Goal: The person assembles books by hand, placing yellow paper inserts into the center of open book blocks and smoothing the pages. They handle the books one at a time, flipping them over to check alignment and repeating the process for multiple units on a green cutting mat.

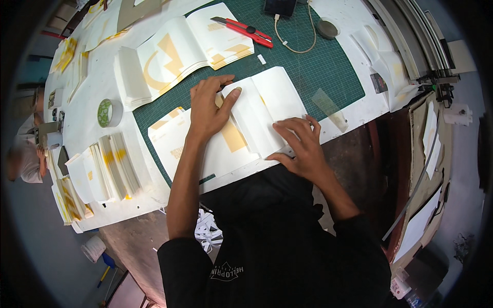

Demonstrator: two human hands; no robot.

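Note:
In front of me lies a folded paper booklet (264, 105), mostly white, with cream-orange printing on the sheet (172, 134) to its left. My left hand (208, 110) grips the booklet's far left edge, thumb on top and fingers curled around the edge. At the near right edge, my right hand (300, 143) pinches the paper, thumb by the lower corner and fingers bent over the page. Under the paper is a green cutting mat (328, 66). A red utility knife (244, 31), blade out, rests on another open stack of printed sheets (169, 56).
A roll of tape (109, 113) and bundles of folded sheets (110, 167) occupy the left side. A phone (280, 6) with a cable (310, 43) and a small round container (327, 29) stand at the back. A clear strip (329, 109) overhangs the mat's right edge. Another person (31, 149) is far left.

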